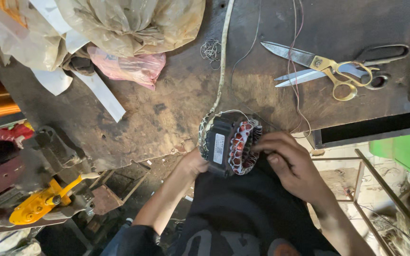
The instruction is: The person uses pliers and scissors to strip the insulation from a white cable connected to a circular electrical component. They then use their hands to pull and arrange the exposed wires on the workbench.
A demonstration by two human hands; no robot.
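Here my left hand (pixel 193 163) cups the black, ring-shaped motor stator with copper-red windings laced in white cord (pixel 231 142), its fingers wrapped behind the dark outer shell so the part sits on edge against my lap. My right hand (pixel 290 161) meets it from the other side, fingertips (pixel 262 146) pinched narrowly at the winding end; whether they hold a strand or only press on the coils I cannot tell. The stator rests at the near edge of the worn, dark wooden workbench (pixel 167 104), half over my black garment (pixel 247 204). A white sleeved lead (pixel 222 61) runs from the stator up across the bench. Farther right, well apart, lie brass-handled scissors (pixel 323 68) crossed with a second, black-handled pair (pixel 380 61). Up left sit crumpled plastic bags (pixel 129 23) and white paper strips (pixel 103 95). Down left, beside the bench, stands a grey vice with a yellow handle (pixel 43 201).
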